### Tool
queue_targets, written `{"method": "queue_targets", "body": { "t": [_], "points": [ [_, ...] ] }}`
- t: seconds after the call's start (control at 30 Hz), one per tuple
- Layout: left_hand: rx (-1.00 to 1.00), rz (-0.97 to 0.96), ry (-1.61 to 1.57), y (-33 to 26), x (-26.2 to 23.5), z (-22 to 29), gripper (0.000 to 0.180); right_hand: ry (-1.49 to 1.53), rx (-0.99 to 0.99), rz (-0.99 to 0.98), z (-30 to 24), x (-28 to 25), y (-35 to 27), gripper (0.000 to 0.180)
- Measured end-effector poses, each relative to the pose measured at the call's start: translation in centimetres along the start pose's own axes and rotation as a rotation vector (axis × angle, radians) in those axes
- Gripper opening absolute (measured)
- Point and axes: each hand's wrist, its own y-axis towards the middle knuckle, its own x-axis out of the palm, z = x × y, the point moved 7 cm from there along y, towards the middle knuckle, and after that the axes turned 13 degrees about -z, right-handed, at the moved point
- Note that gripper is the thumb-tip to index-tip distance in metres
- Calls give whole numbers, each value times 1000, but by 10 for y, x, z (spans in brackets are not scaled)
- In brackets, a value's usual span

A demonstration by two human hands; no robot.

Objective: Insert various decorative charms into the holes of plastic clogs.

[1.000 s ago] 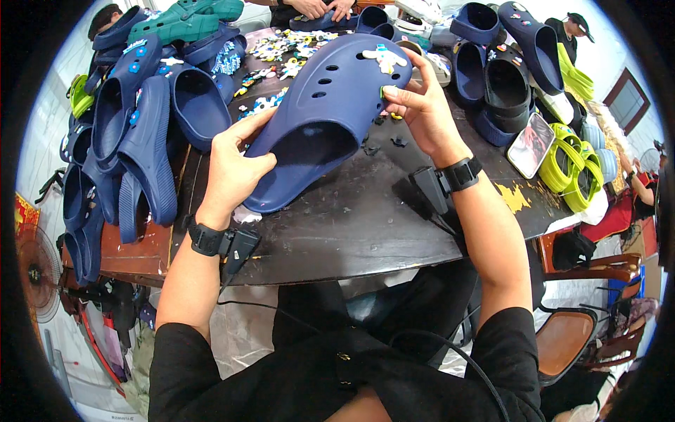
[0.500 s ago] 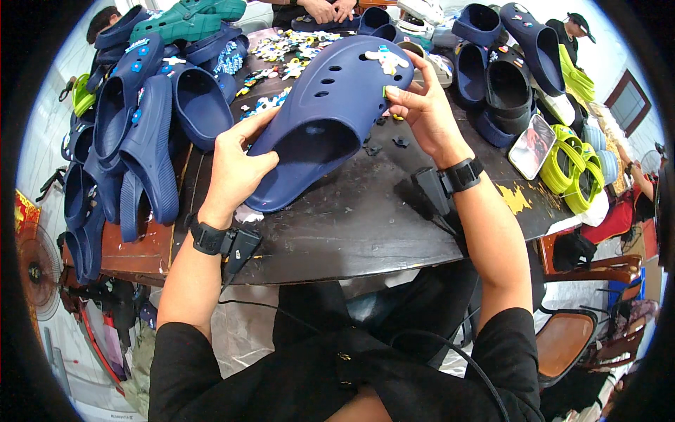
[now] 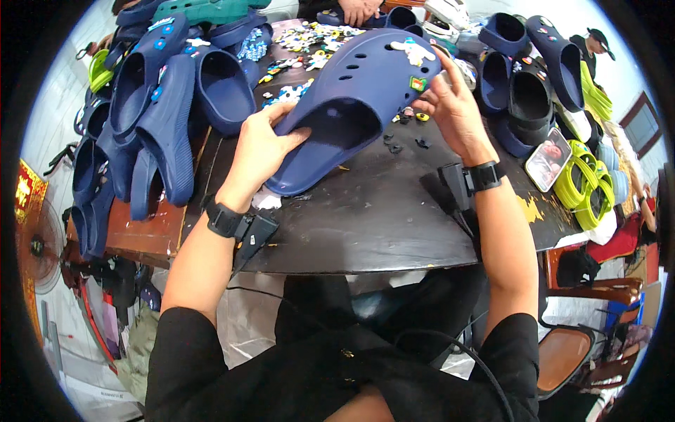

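A navy blue clog (image 3: 373,84) is held tilted above the table, its toe up and to the right. My left hand (image 3: 261,151) grips the clog's opening edge near the heel, thumb inside and fingers underneath. A white cartoon charm (image 3: 413,51) sits on the toe, and a small green and red charm (image 3: 418,84) on its right side. Beside the toe, my right hand (image 3: 458,116) is open, fingers apart; its fingertips are close to the toe edge, and whether they touch it I cannot tell. Behind the clog lies a spread of colourful charms (image 3: 309,43).
Navy clogs (image 3: 169,130) are piled at the left, below a green clog (image 3: 200,10). At the right stand more navy and black clogs (image 3: 529,98), a phone-like slab (image 3: 548,160) and lime green sandals (image 3: 583,179). Another person's hands (image 3: 360,10) are across the dark table (image 3: 351,235).
My right thumb and fingers have come off the green charm, which now shows whole on the clog's side. The view has shifted, so hands and clog appear further right and slightly higher.
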Motion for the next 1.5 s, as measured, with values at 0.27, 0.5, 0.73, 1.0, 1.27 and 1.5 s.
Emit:
{"method": "queue_targets", "body": {
  "t": [0.27,0.5,0.73,1.0,1.27,1.5],
  "points": [
    [25,143,-128,3,-17,-14,40,-576,136,121,4,-38,-4,33],
    [-26,146,-125,3,-13,-18,40,-988,260,-81,29,-42,-3,20],
    [-24,136,-113,2,-11,-14,43,-1075,485,-241,34,-33,-10,16],
    [3,109,-113,2,-8,-11,45,-1201,316,80,18,-56,-10,29],
    [37,72,-73,1,-2,-6,42,-1200,406,-45,38,-53,-9,27],
    [65,116,25,0,-7,-3,41,-1090,381,150,29,-62,-8,14]
  ]
}}
